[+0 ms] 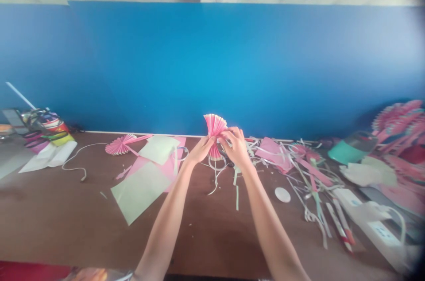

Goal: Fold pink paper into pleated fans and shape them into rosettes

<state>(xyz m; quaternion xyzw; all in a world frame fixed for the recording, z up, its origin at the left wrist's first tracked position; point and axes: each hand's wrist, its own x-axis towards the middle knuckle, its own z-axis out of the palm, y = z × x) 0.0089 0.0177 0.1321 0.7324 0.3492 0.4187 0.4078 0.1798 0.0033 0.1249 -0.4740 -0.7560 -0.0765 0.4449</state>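
A pleated pink paper fan (215, 125) with pale edges is held up above the brown table, pinched at its middle so that it spreads out above and below. My left hand (203, 150) grips it from the left, fingers closed at the narrow middle. From the right, my right hand (236, 142) closes its fingertips on the same pleats. White curled paper strips (215, 179) lie below the hands. Left of my left hand are pale green sheets (141, 190), pink paper (179, 157) and another pleated pink piece (120, 144).
Scissors and supplies stand in a holder (55, 126) at the far left, near a white cable (75, 157). Paper scraps (275, 152), a white disc (282, 194), pens (338, 228), a power strip (368, 223) and pink paper pieces (398, 126) lie right. A blue partition (212, 64) rises behind.
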